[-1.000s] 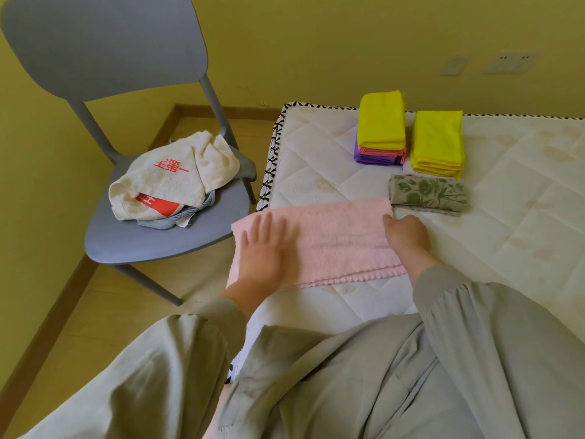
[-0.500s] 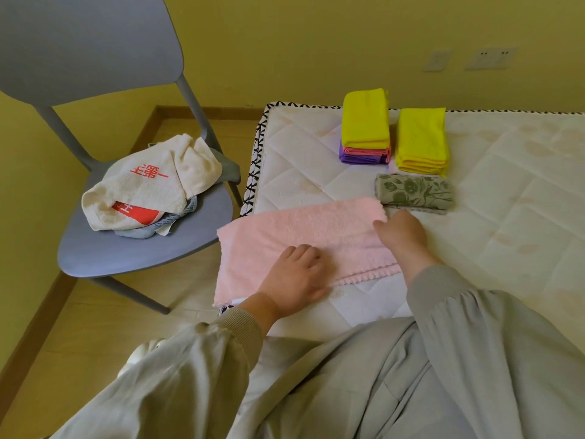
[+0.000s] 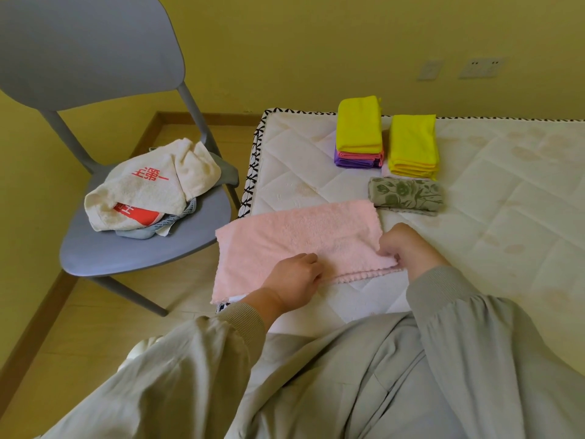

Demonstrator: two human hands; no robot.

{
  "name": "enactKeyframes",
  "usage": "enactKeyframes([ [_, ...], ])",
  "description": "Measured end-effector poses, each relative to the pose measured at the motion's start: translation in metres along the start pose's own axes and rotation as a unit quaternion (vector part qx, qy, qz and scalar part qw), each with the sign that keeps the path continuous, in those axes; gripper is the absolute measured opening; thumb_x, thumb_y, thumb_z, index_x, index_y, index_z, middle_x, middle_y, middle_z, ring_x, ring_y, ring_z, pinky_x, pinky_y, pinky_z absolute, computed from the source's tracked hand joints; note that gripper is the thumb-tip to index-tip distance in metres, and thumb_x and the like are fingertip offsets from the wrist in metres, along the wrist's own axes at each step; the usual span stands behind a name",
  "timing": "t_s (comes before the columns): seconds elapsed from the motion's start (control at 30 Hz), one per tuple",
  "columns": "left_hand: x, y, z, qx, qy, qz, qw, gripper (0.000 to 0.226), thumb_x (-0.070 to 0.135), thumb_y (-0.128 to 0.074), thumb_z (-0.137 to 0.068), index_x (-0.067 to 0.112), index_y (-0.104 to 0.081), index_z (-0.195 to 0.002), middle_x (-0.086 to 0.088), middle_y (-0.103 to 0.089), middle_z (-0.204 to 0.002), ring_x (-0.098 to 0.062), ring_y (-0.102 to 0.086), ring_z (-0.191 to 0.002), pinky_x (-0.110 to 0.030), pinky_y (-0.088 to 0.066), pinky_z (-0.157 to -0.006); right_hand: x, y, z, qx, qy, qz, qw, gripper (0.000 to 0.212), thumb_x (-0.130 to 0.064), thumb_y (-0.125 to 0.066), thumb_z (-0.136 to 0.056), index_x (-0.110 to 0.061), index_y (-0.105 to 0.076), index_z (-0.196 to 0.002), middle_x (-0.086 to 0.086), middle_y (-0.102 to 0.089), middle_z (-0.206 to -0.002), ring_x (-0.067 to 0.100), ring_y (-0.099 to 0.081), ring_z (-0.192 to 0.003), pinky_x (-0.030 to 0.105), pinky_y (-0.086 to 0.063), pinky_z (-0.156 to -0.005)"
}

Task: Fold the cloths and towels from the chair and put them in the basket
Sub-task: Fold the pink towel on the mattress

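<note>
A pink towel [image 3: 294, 239] lies folded lengthwise on the mattress [image 3: 493, 198], its left end hanging over the edge. My left hand [image 3: 292, 278] pinches its near scalloped edge around the middle. My right hand [image 3: 403, 245] grips the towel's right end, fingers curled under the corner. On the grey chair [image 3: 142, 245] to the left sits a crumpled cream towel [image 3: 148, 188] with red characters, over a blue-grey cloth. No basket is in view.
Folded cloths lie at the far side of the mattress: a yellow, pink and purple stack [image 3: 359, 134], a yellow stack [image 3: 413, 147] and a grey floral cloth [image 3: 406, 194]. A yellow wall with sockets stands behind. Wooden floor lies under the chair.
My left hand slid right from the towel's left part to its near edge and curled onto it. My right hand closed on the right end. The view shifted slightly.
</note>
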State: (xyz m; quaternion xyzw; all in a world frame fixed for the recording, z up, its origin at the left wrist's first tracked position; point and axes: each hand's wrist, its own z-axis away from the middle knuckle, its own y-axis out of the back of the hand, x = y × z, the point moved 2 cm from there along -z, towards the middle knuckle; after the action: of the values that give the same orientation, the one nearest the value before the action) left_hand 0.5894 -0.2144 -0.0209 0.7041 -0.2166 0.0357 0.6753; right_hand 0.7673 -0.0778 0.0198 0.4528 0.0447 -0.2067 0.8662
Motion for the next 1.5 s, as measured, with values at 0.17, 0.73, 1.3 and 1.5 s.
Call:
enactKeyframes([
  [0.17, 0.001, 0.004, 0.003, 0.032, -0.044, -0.018, 0.998, 0.022, 0.016, -0.045, -0.083, 0.009, -0.055, -0.065, -0.004, -0.048, -0.064, -0.021, -0.040, -0.055, -0.029, -0.035, -0.045, 0.005, -0.008, 0.001, 0.032, -0.018, 0.038, 0.999, 0.045, -0.006, -0.043, -0.090, 0.003, -0.036, -0.133, 0.018, -0.058, -0.115, 0.032, -0.060, -0.098, 0.034, -0.046, -0.068],
  [0.73, -0.017, -0.019, -0.004, -0.162, 0.157, -0.147, 0.963, 0.064, 0.057, -0.008, -0.096, 0.030, 0.017, -0.148, -0.006, 0.025, -0.156, -0.029, 0.024, -0.143, -0.054, 0.008, -0.114, -0.018, -0.015, -0.018, 0.073, 0.073, -0.195, 0.975, 0.022, -0.023, -0.063, -0.086, -0.004, -0.053, -0.092, 0.003, -0.051, -0.083, 0.025, -0.052, -0.084, 0.027, -0.036, -0.061],
  [1.3, -0.027, 0.067, -0.021, -0.035, 0.262, 0.306, 0.915, 0.066, 0.019, -0.058, -0.093, 0.018, -0.024, -0.149, -0.003, -0.024, -0.155, -0.020, -0.025, -0.142, -0.032, -0.024, -0.113, -0.062, 0.006, 0.057, 0.185, 0.329, -0.328, 0.866, 0.020, 0.001, -0.061, -0.086, 0.000, -0.070, -0.104, 0.014, -0.068, -0.097, 0.015, -0.056, -0.086, 0.012, -0.038, -0.069],
  [1.5, -0.034, 0.159, -0.033, -0.030, 0.235, 0.533, 0.812, 0.084, 0.010, -0.067, -0.083, 0.027, -0.019, -0.150, 0.007, -0.022, -0.156, -0.012, -0.017, -0.144, -0.029, -0.018, -0.111, -0.101, 0.026, 0.123, 0.077, 0.433, -0.323, 0.838, 0.016, 0.002, -0.071, -0.078, -0.013, -0.066, -0.080, -0.006, -0.062, -0.069, -0.008, -0.054, -0.059, 0.003, -0.037, -0.059],
])
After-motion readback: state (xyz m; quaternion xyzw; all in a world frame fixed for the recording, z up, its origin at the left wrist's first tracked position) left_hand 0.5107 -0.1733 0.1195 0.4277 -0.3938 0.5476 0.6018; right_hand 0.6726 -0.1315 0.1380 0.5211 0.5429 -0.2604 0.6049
